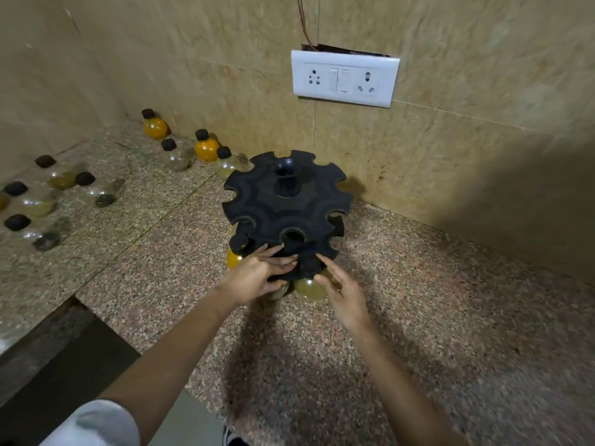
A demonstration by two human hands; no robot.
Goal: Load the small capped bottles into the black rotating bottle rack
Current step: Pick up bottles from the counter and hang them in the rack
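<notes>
The black two-tier rotating rack (257,201) stands on the granite counter near the wall, its upper tier's slots empty. On the lower tier hang an orange bottle (233,258) at the left and an olive-yellow bottle (309,289) at the front, with another bottle (280,291) partly hidden beside it. My left hand (257,276) rests against the lower tier's front edge, fingers spread. My right hand (343,292) touches the olive-yellow bottle from the right, fingers apart. Several loose capped bottles (206,146) stand or lie on the counter to the left.
A white switch and socket plate (344,78) is fixed to the tiled wall behind the rack. The counter (434,300) ends in a stepped front edge at the lower left. Tiled walls close the back and left sides.
</notes>
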